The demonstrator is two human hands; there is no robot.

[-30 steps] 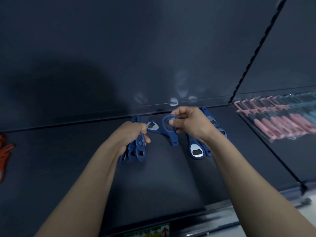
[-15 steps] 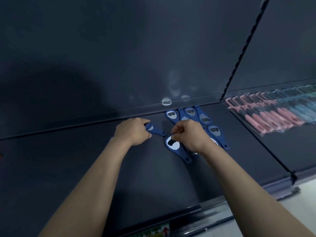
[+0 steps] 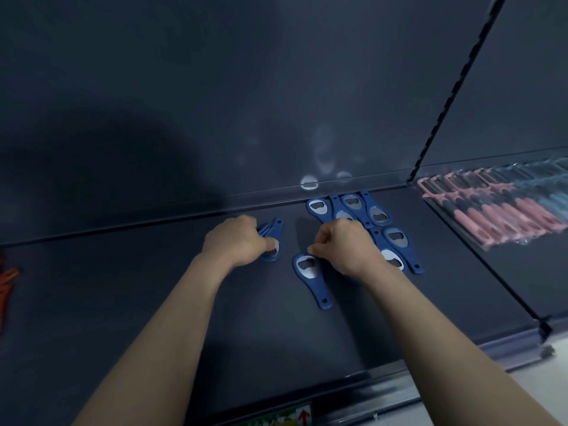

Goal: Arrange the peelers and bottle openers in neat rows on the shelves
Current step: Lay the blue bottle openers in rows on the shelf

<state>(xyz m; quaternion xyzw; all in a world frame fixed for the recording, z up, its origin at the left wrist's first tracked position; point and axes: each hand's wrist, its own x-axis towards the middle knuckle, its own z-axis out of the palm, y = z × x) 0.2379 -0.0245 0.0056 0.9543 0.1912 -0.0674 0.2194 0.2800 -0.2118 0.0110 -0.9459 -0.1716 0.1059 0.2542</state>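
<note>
Several blue bottle openers [image 3: 378,215] with metal heads lie in rows at the back of the dark shelf [image 3: 153,302]. My left hand [image 3: 238,241] is closed around a small stack of blue bottle openers [image 3: 272,238], resting on the shelf. My right hand [image 3: 344,247] pinches the head end of one blue bottle opener [image 3: 312,279] that lies flat on the shelf, handle pointing toward me. The hand covers part of the rows behind it. Pink and teal peelers [image 3: 498,207] lie in a row on the neighbouring shelf at the right.
A slotted upright [image 3: 455,87] divides the two shelf bays. Orange items [image 3: 7,281] sit at the far left edge of the shelf. The shelf's front rail [image 3: 368,382] runs along the bottom, with a label strip [image 3: 276,416] below it.
My right hand has brought a blue bottle opener down from the air and laid it flat on the shelf. My left hand lowered its stack onto the shelf.
</note>
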